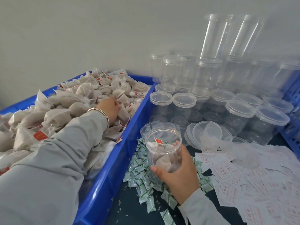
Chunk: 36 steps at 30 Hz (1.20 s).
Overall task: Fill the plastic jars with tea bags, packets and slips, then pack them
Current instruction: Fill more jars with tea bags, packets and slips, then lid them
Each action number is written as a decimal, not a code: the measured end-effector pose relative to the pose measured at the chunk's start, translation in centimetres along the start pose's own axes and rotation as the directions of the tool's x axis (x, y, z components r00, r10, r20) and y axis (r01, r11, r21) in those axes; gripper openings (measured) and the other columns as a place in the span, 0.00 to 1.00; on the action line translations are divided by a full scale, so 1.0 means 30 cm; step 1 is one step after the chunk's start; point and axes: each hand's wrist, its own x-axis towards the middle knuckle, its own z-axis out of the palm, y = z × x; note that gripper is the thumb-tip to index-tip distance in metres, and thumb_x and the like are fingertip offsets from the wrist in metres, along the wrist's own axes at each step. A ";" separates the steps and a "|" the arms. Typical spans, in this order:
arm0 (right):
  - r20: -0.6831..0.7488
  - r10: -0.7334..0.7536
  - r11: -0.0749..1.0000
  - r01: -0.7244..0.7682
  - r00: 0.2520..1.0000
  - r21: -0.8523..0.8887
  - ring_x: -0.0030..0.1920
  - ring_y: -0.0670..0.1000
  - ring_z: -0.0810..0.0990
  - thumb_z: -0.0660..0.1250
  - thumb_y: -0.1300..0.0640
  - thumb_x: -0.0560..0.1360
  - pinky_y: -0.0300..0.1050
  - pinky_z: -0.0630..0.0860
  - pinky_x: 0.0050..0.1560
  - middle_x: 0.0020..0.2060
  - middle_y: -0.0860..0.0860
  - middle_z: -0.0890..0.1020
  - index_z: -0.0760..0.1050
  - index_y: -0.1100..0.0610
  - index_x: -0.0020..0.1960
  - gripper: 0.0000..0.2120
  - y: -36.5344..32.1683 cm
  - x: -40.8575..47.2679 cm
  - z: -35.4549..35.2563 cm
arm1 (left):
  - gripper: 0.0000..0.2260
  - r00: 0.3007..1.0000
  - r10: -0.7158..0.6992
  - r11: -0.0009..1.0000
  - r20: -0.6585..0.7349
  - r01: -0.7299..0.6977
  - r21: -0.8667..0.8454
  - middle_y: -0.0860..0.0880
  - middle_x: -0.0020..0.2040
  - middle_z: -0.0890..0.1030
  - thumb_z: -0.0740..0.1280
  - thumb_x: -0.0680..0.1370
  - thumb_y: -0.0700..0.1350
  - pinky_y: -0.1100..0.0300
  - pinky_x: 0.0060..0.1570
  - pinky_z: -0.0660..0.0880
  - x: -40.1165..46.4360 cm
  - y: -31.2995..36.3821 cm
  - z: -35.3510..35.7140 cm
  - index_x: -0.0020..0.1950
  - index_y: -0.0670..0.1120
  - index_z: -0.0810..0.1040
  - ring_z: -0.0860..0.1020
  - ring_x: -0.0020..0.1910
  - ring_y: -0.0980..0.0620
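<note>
Right hand (179, 172) has its grip round the open jar (163, 149); left hand (111, 108) grasps tea bags (73, 101).

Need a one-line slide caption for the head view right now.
Right hand holds an open jar with tea bags inside while left hand reaches into the blue crate.

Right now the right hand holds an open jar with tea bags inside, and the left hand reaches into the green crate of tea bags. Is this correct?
Not quite: the crate is blue, not green, as the head view shows. The rest stands: the right hand holds the open jar with tea bags inside, and the left hand reaches into the pile of tea bags in that crate.
</note>
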 end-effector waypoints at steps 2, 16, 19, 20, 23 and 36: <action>-0.003 0.000 1.000 0.000 1.000 -0.005 0.58 0.43 0.78 0.83 0.57 0.57 0.37 0.79 0.52 0.61 0.44 0.76 0.67 0.47 0.68 0.43 0.000 0.000 0.000 | 0.06 0.997 -0.077 0.903 0.021 0.078 -0.422 0.43 0.44 0.77 0.59 0.81 0.43 0.58 0.34 0.79 -0.014 0.014 -0.019 0.45 0.44 0.70 0.78 0.37 0.46; 0.008 -0.020 0.998 0.019 1.000 0.056 0.55 0.40 0.79 0.81 0.65 0.60 0.30 0.76 0.47 0.59 0.46 0.78 0.68 0.51 0.67 0.40 -0.011 0.003 0.003 | 0.08 0.890 0.395 0.355 0.227 0.080 -0.932 0.49 0.33 0.78 0.58 0.80 0.37 0.57 0.32 0.81 -0.197 0.178 -0.055 0.41 0.43 0.70 0.80 0.31 0.52; 0.004 -0.005 0.997 0.005 1.000 0.083 0.57 0.43 0.79 0.81 0.65 0.59 0.37 0.78 0.54 0.61 0.49 0.77 0.68 0.53 0.67 0.40 -0.009 0.005 0.004 | 0.07 0.815 0.503 0.524 0.287 -0.024 -0.851 0.52 0.32 0.78 0.60 0.78 0.34 0.59 0.32 0.80 -0.225 0.190 -0.019 0.41 0.42 0.71 0.79 0.32 0.55; 0.006 -0.004 0.995 0.003 1.000 0.095 0.58 0.45 0.79 0.81 0.66 0.59 0.42 0.78 0.55 0.62 0.50 0.77 0.68 0.54 0.67 0.40 -0.008 0.005 0.004 | 0.07 0.788 0.532 0.573 0.309 -0.066 -0.817 0.53 0.32 0.78 0.61 0.77 0.33 0.60 0.33 0.80 -0.233 0.191 -0.007 0.40 0.42 0.72 0.79 0.32 0.57; 0.000 -0.032 0.995 0.032 0.999 0.094 0.57 0.47 0.80 0.80 0.65 0.58 0.43 0.79 0.54 0.59 0.52 0.78 0.68 0.53 0.67 0.40 -0.008 0.005 0.004 | 0.08 0.723 0.570 0.630 0.391 -0.079 -0.772 0.52 0.32 0.78 0.61 0.77 0.32 0.59 0.37 0.81 -0.259 0.199 0.028 0.40 0.42 0.72 0.79 0.34 0.57; -0.187 -0.126 0.980 0.151 0.974 0.128 0.46 0.38 0.82 0.81 0.69 0.56 0.27 0.75 0.41 0.47 0.40 0.83 0.72 0.50 0.57 0.34 -0.049 0.001 0.001 | 0.31 0.718 0.638 0.767 0.279 -0.561 -0.312 0.57 0.68 0.67 0.64 0.68 0.66 0.64 0.66 0.62 -0.296 0.213 0.039 0.70 0.57 0.67 0.66 0.65 0.62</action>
